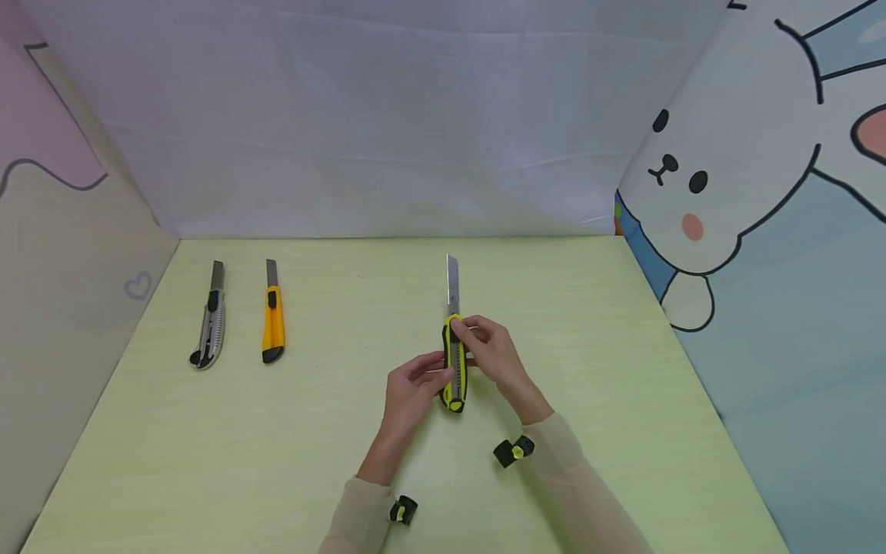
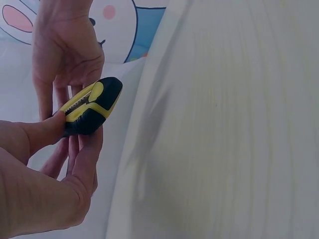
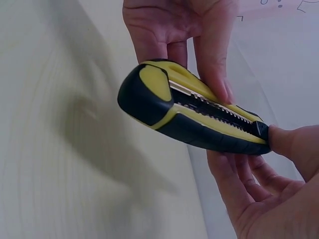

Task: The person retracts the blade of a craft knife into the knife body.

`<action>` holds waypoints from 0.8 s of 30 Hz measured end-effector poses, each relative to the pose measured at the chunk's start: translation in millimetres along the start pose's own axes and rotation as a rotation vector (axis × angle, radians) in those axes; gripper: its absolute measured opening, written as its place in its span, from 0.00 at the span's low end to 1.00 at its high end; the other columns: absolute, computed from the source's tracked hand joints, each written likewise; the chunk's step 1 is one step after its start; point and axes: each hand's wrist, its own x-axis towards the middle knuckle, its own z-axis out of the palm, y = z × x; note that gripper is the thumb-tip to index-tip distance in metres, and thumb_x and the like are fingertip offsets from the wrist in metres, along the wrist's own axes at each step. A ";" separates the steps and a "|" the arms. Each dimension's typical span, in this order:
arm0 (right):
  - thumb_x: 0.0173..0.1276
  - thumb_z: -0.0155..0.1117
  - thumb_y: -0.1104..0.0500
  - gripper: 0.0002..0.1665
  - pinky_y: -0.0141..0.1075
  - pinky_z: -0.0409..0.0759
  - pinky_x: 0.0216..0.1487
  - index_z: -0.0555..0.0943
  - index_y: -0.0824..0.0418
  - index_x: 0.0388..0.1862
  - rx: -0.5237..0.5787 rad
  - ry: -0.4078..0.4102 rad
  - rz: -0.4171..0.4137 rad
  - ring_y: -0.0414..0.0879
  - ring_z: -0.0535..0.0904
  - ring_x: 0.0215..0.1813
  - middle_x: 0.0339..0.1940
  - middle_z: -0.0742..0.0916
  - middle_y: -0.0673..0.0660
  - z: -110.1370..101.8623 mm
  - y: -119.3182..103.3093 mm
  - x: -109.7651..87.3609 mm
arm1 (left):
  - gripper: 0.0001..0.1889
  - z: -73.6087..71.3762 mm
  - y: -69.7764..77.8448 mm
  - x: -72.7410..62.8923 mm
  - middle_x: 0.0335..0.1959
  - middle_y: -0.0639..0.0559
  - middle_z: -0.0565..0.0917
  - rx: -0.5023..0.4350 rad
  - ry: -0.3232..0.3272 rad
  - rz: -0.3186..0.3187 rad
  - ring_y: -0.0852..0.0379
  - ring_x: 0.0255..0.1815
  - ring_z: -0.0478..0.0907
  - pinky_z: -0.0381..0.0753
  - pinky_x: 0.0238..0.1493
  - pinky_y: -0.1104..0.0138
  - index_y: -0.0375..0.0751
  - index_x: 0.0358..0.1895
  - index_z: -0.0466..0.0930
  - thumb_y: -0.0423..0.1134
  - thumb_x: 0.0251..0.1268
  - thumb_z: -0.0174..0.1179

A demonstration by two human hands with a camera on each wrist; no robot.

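Both hands hold a yellow and black utility knife (image 1: 454,369) above the table, its long blade (image 1: 453,285) out and pointing away from me. My left hand (image 1: 414,391) grips the lower handle from the left, thumb on top and fingers beneath. From the right, my right hand (image 1: 495,355) pinches the upper handle with the thumb at the black slider (image 3: 259,129). In the left wrist view the knife's butt end (image 2: 102,104) faces the camera, and the blade is hidden there. The right wrist view shows the toothed slot along the handle.
On the table's left side lie a grey utility knife (image 1: 211,319) and an orange utility knife (image 1: 273,323), both with blades out and pointing away. A white cloth (image 1: 388,123) hangs behind the table (image 1: 332,477). Printed panels flank it, with a rabbit drawing (image 1: 747,154) at right.
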 end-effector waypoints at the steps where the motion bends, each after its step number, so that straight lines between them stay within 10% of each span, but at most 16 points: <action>1: 0.77 0.64 0.47 0.19 0.43 0.88 0.43 0.84 0.62 0.49 -0.001 -0.002 -0.002 0.47 0.84 0.42 0.42 0.90 0.58 -0.2 -0.3 -0.1 | 0.19 0.0 -0.4 0.2 0.51 0.39 0.86 0.003 0.003 -0.001 0.53 0.46 0.86 0.86 0.43 0.69 0.33 0.58 0.84 0.32 0.65 0.71; 24: 0.80 0.60 0.54 0.19 0.43 0.88 0.43 0.81 0.70 0.54 -0.030 -0.063 -0.050 0.47 0.84 0.44 0.47 0.88 0.65 -2.5 0.5 -0.2 | 0.18 1.0 -3.2 -0.8 0.51 0.38 0.86 -0.002 0.004 -0.008 0.53 0.47 0.86 0.86 0.44 0.68 0.32 0.58 0.84 0.31 0.65 0.71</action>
